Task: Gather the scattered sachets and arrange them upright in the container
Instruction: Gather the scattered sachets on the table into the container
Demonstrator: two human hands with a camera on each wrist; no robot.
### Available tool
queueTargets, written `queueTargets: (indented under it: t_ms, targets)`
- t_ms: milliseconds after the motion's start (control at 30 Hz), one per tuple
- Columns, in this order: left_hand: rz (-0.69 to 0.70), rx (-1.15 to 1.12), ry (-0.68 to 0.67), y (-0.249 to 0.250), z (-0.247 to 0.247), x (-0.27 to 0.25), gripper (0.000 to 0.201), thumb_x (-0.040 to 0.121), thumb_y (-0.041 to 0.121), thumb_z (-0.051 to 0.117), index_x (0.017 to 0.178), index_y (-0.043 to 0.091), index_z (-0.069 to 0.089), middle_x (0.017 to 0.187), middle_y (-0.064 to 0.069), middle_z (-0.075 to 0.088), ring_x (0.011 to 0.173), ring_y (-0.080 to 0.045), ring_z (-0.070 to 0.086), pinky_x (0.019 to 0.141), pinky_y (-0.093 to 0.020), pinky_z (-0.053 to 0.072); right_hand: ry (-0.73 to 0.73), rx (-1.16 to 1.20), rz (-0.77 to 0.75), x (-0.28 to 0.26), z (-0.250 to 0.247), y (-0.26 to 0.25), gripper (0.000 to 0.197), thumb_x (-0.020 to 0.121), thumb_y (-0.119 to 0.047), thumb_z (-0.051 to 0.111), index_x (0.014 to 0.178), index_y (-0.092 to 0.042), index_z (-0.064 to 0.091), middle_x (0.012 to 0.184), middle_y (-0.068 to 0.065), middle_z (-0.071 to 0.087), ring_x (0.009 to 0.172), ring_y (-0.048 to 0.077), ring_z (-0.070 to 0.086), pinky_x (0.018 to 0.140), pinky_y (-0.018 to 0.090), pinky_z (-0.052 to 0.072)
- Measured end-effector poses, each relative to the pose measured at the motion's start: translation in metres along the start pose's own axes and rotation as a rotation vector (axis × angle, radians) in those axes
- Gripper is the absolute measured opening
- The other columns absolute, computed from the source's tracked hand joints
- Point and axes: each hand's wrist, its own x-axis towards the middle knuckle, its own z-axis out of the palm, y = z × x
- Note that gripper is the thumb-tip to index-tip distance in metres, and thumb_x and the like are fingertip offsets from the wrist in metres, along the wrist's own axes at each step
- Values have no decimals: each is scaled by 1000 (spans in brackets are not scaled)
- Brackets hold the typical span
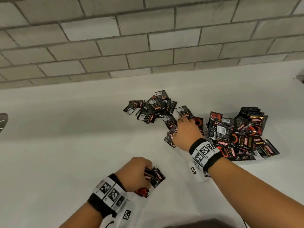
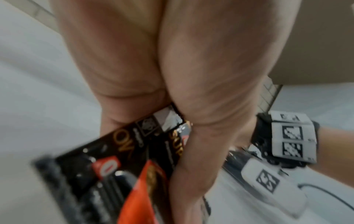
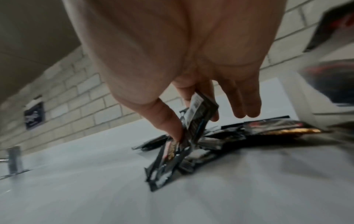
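Now, head view, left hand: the left hand (image 1: 136, 174) is near the body, low on the white counter (image 1: 65, 137), with the fingers curled round a small bundle of sachets (image 1: 155, 176).
Head view, right hand: the right hand (image 1: 186, 133) reaches forward, at the near edge of the scattered pile (image 1: 154, 107), and some sachets stick out under its thumb side.
Head view, container: the clear container (image 1: 204, 127) stands just right of the right hand, crowded with sachets (image 1: 238, 134), some upright and many leaning or lying over its edge.
Head view, relation: the pile lies ahead and a little left of the right hand, the container directly at its right, so the right hand is the nearer one to both.
Left wrist view, grip: the fingers (image 2: 201, 136) press a few black and red sachets (image 2: 118, 166) against the palm; the picture is blurred.
Right wrist view, grip: the thumb (image 3: 166, 121) and a finger pinch two or three sachets (image 3: 193, 121), which hang with the long axis nearly upright, tilted; the other fingers are straight.
Right wrist view, pile: more sachets (image 3: 249, 130) lie flat on the counter beyond the pinched ones.
Judgement, next move: the pinched sachets probably go rightward to the container, and they need little turning to stand.
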Motion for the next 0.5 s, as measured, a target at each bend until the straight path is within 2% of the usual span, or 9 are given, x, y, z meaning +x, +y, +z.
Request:
queueTargets:
  t_ms: [67, 133, 200, 233, 300, 367, 433, 467, 500]
  targets:
    - [-2, -70, 32, -9, -16, 6, 31, 71, 18, 81, 87, 27, 56, 88, 11, 61, 80, -8, 59, 66, -24, 49, -33, 25, 16, 3, 3, 5, 50, 84, -32, 58, 126, -5, 54, 128, 14, 55, 117, 35, 53, 98, 45, 50]
    - [-26, -178, 165, -17, -41, 16, 39, 69, 12, 83, 91, 33, 59, 90, 10, 69, 78, -8, 66, 66, -24, 56, -49, 25, 0, -2, 5, 5, 50, 86, -30, 60, 129, -6, 52, 127, 14, 59, 115, 33, 56, 97, 43, 51]
    - [-68, -275, 297, -24, -73, 33, 47, 70, 10, 87, 102, 34, 62, 95, 9, 70, 78, -7, 68, 59, -17, 52, -70, 20, -51, -12, 5, 1, 53, 87, -28, 61, 134, -7, 49, 129, 12, 59, 115, 31, 57, 99, 39, 50]
    - [-88, -297, 341, -25, -89, 41, 50, 72, 12, 88, 109, 34, 62, 98, 9, 68, 80, -6, 68, 59, -14, 49, -85, 19, -83, -18, 6, -1, 53, 87, -25, 62, 136, -8, 48, 129, 11, 59, 115, 29, 57, 99, 35, 49]
    - [-99, -246, 398, -26, -116, 64, 46, 77, 17, 86, 116, 31, 65, 103, 9, 64, 90, -12, 65, 71, -20, 47, -110, 26, -158, -32, 7, -5, 50, 87, -19, 60, 135, -8, 48, 128, 10, 59, 115, 27, 56, 94, 30, 45]
    - [-77, -170, 405, -23, -133, 90, 23, 82, 24, 82, 102, 22, 73, 100, 5, 68, 96, -19, 66, 79, -30, 49, -135, 13, -233, -42, 8, -6, 48, 88, -17, 60, 135, -11, 48, 128, 8, 58, 117, 26, 53, 94, 29, 42]
    - [-70, -127, 374, -19, -139, 120, 24, 83, 30, 81, 101, 14, 77, 102, -3, 72, 99, -25, 68, 86, -37, 54, -159, -8, -288, -46, 8, -4, 45, 89, -18, 60, 133, -13, 50, 128, 6, 57, 116, 25, 52, 94, 29, 43]
    - [-79, -97, 359, -17, -139, 135, 31, 83, 33, 81, 107, 13, 77, 115, -5, 70, 109, -26, 65, 95, -40, 52, -172, -13, -300, -47, 9, -2, 44, 89, -18, 60, 132, -14, 51, 128, 5, 57, 115, 25, 52, 93, 30, 44]
    - [-88, -57, 356, -15, -138, 148, 40, 83, 36, 81, 116, 14, 75, 132, -4, 62, 124, -27, 57, 107, -42, 46, -184, -13, -306, -47, 8, 0, 43, 88, -17, 61, 130, -14, 53, 128, 5, 56, 116, 25, 52, 93, 30, 44]
